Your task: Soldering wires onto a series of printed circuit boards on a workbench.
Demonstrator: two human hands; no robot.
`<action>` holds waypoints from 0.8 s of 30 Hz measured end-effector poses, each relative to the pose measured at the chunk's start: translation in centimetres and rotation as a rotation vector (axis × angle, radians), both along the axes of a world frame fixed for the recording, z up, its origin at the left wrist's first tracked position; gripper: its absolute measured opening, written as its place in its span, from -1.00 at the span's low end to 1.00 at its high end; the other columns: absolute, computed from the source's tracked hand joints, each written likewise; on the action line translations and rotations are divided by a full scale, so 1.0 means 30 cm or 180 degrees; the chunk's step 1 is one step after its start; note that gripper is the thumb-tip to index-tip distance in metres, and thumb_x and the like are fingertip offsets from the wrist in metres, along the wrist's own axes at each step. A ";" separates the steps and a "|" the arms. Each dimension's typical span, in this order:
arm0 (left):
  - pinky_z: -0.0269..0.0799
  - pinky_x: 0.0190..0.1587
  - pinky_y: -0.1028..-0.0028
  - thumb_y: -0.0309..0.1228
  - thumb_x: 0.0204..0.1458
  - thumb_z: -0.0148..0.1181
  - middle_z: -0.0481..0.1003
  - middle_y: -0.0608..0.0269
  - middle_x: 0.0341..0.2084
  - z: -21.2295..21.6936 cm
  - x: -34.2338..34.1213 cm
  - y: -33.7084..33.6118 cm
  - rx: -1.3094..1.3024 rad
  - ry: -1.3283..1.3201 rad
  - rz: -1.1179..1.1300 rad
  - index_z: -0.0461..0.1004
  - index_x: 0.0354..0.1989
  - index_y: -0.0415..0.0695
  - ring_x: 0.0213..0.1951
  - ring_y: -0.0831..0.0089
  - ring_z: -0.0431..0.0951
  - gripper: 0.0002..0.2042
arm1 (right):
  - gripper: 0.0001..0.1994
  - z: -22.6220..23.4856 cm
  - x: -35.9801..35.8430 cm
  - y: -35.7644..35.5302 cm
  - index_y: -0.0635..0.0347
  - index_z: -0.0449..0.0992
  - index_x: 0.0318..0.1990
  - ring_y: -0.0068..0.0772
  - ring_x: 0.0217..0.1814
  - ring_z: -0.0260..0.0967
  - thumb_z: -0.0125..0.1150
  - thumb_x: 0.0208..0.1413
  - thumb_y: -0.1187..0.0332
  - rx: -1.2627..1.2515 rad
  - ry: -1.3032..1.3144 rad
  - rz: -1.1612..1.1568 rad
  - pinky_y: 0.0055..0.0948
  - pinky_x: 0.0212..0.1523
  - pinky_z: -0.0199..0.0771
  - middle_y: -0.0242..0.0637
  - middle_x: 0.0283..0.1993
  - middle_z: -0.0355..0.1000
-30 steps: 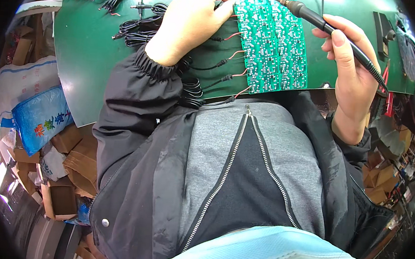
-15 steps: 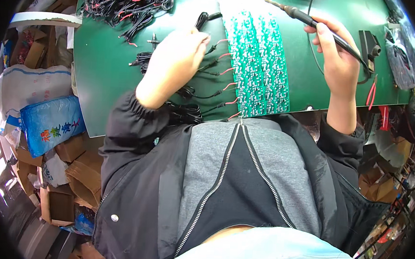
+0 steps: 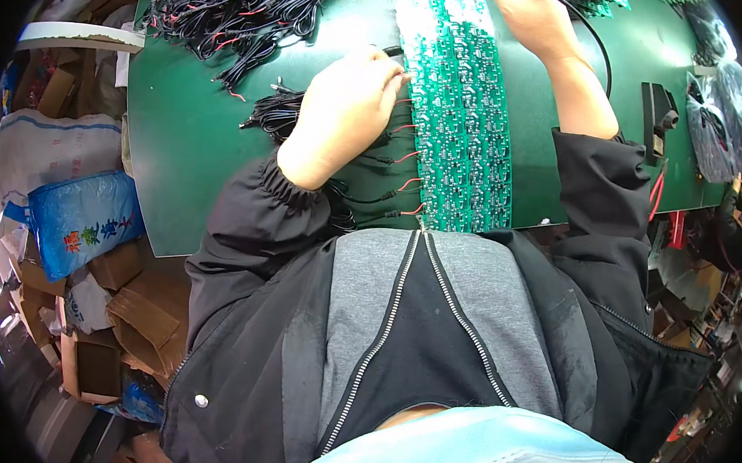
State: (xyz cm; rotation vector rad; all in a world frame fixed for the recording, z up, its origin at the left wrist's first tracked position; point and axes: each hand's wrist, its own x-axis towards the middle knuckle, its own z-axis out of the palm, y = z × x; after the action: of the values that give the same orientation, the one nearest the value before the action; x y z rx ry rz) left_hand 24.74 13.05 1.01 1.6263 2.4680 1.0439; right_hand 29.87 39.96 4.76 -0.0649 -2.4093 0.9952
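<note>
Currently we are holding our left hand (image 3: 348, 103) and right hand (image 3: 536, 21) apart, grips unclear, with green circuit boards (image 3: 469, 126) lying between them, possibly risking a torn red wire (image 3: 407, 157) if the left snags its black lead (image 3: 381, 160).

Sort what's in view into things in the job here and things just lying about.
Apparently in the job:
green circuit boards, beside the left hand
black leads with red wires meeting the boards' left edge
black cord at the right hand
cable pile, likely stock

Seemingly just lying about:
blue package
white sack
cardboard boxes
</note>
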 end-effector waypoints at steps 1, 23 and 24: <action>0.50 -0.21 0.28 -0.39 0.20 0.25 0.55 0.12 -0.34 -0.001 0.005 0.005 -0.0005 -0.0009 0.0004 0.62 -0.19 -0.15 -0.27 0.15 0.60 -0.87 | -0.81 -0.014 -0.011 0.024 0.28 0.55 -0.02 -0.29 0.04 0.53 0.20 0.29 0.40 0.0857 0.0139 0.0139 -0.38 0.07 0.49 -0.18 -0.04 0.57; 0.54 -0.19 0.28 -0.42 0.22 0.19 0.59 0.08 -0.31 -0.071 0.011 -0.007 0.0401 -0.0371 0.0020 0.55 -0.12 -0.18 -0.27 0.10 0.62 -0.86 | -0.85 -0.009 -0.062 -0.008 0.24 0.57 -0.07 -0.44 -0.14 0.49 0.21 0.30 0.39 -0.0303 -0.0266 -0.0095 -0.44 -0.07 0.46 -0.27 -0.17 0.57; 0.54 -0.19 0.28 -0.42 0.21 0.19 0.59 0.07 -0.32 -0.070 0.010 -0.004 0.0399 -0.0453 0.0018 0.55 -0.12 -0.18 -0.28 0.10 0.62 -0.85 | -0.84 -0.002 -0.059 -0.007 0.24 0.57 -0.07 -0.43 -0.14 0.49 0.21 0.30 0.38 -0.0084 -0.0289 -0.0165 -0.44 -0.07 0.47 -0.25 -0.16 0.57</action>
State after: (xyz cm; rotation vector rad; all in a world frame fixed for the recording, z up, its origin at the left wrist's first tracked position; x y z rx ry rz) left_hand 25.04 12.92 -1.09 1.5170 2.3617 1.2907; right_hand 28.10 39.74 4.69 -0.1846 -2.4635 1.0206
